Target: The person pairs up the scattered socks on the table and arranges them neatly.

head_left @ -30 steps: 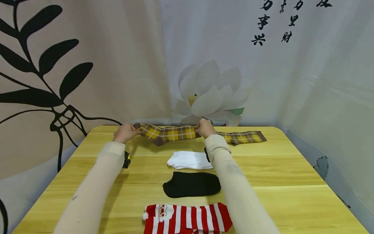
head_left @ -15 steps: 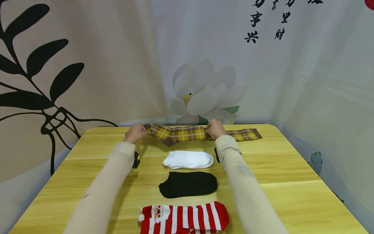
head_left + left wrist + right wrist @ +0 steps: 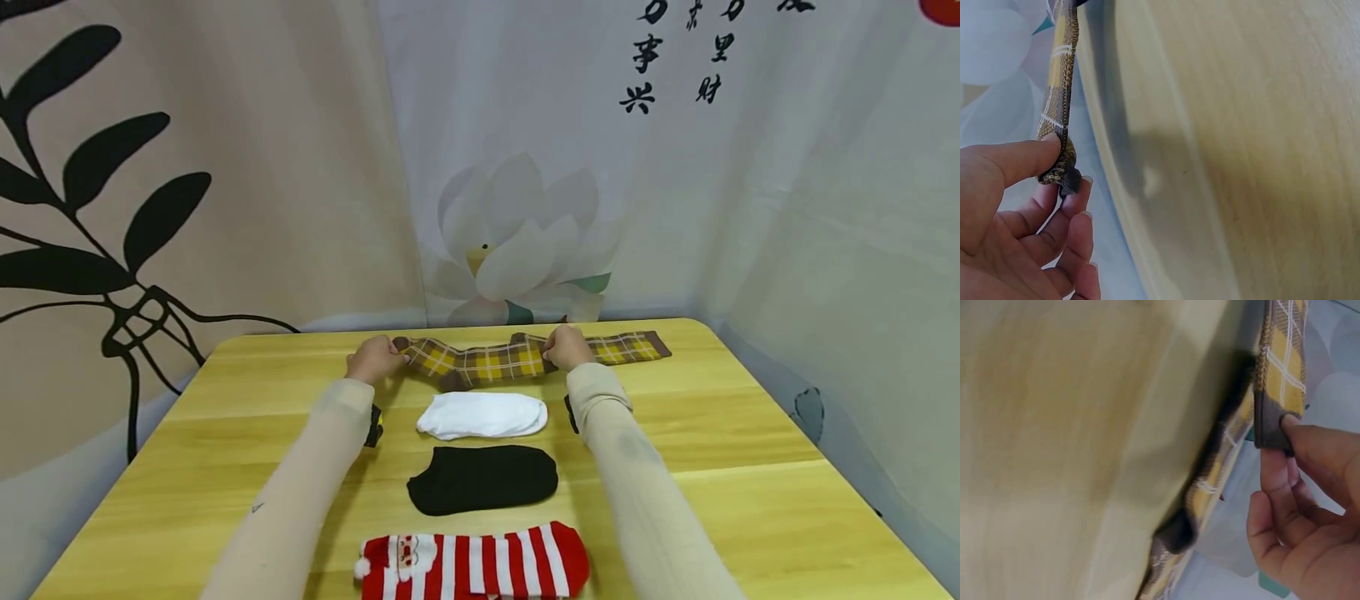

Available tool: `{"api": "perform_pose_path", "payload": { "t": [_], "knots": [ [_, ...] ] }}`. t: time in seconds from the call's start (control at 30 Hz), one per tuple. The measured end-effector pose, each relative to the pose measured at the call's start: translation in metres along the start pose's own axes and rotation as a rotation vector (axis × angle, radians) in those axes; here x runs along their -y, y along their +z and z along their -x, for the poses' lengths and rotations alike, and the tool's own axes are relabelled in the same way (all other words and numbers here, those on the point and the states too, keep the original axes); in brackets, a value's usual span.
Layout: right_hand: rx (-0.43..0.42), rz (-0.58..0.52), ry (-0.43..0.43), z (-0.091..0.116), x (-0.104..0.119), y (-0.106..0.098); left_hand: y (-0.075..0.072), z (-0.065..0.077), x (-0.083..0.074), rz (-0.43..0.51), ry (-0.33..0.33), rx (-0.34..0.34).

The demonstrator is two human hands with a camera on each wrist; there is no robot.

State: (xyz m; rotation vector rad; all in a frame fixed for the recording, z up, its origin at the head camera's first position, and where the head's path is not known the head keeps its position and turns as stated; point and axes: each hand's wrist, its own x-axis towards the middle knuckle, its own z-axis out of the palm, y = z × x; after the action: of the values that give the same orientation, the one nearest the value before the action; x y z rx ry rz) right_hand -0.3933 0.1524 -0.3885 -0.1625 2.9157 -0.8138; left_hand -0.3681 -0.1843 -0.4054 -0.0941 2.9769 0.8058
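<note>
A yellow-and-brown plaid sock (image 3: 498, 363) is stretched sideways between both hands near the far table edge. My left hand (image 3: 377, 359) pinches its dark toe end, which the left wrist view shows between the thumb (image 3: 1022, 159) and fingers. At the other end, my right hand (image 3: 567, 347) pinches the brown cuff (image 3: 1272, 422) between thumb and fingers. The sock's brown heel (image 3: 453, 381) points toward me. A second plaid sock (image 3: 626, 347) lies behind it along the table's far edge, partly hidden by the right hand and the held sock.
Nearer to me on the wooden table (image 3: 750, 500) lie a white sock (image 3: 482, 415), a black sock (image 3: 482, 479) and red-and-white striped Santa socks (image 3: 480, 562), one row after another. A printed curtain (image 3: 300, 167) hangs just behind the table.
Both hands have carried the held plaid sock to the right and slightly toward me. More of the second sock now shows behind it. The head view has shifted a little.
</note>
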Motion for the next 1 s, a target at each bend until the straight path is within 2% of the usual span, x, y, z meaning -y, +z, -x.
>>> {"api": "perform_pose_path", "payload": {
  "t": [0.23, 0.47, 0.7, 1.0],
  "knots": [
    [0.001, 0.007, 0.029, -0.002, -0.012, 0.012, 0.011, 0.005, -0.003, -0.018, -0.019, 0.006],
    [0.016, 0.019, 0.040, -0.009, -0.014, 0.018, 0.017, 0.000, 0.001, -0.044, -0.030, 0.029],
    [0.003, 0.046, 0.037, -0.007, -0.016, 0.024, 0.018, 0.002, 0.001, -0.070, -0.035, 0.034],
    [0.018, 0.043, 0.036, -0.010, -0.018, 0.027, 0.017, -0.001, 0.007, -0.077, -0.051, 0.076]
  ]
}}
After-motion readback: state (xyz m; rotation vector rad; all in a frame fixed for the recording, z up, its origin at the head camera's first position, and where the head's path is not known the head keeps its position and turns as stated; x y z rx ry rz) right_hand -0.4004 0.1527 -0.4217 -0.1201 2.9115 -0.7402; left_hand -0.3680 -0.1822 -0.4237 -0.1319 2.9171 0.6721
